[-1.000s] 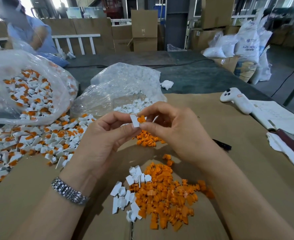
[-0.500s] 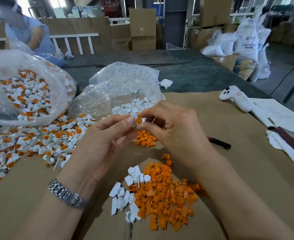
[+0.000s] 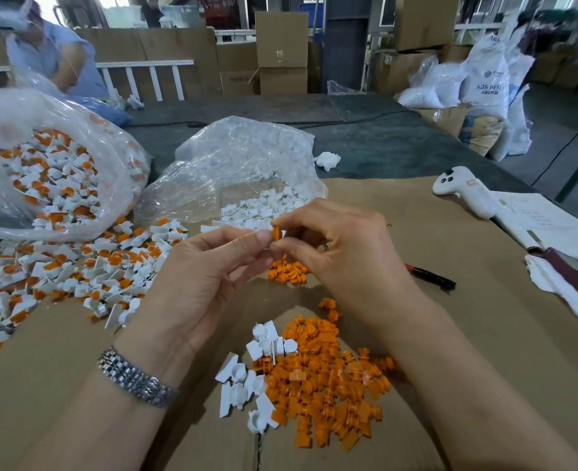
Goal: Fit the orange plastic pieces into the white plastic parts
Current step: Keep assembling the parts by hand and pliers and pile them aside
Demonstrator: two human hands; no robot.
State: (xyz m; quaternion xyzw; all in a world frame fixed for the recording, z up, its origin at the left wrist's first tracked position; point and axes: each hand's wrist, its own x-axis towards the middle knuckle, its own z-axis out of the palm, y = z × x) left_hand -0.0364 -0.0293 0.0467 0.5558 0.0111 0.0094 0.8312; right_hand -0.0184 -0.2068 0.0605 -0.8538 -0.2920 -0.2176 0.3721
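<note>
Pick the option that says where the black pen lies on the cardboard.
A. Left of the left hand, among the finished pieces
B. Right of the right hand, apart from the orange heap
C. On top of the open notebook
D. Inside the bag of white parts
B: the black pen lies on bare cardboard just right of the right hand, away from the orange heap.

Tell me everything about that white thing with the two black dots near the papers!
The white controller looks like smooth hard plastic. It has a rounded head with two dark round buttons and a faint reddish mark on its handle. It lies flat on the brown cardboard, its handle pointing toward the open booklet and reaching its edge. No hand touches it.
</note>
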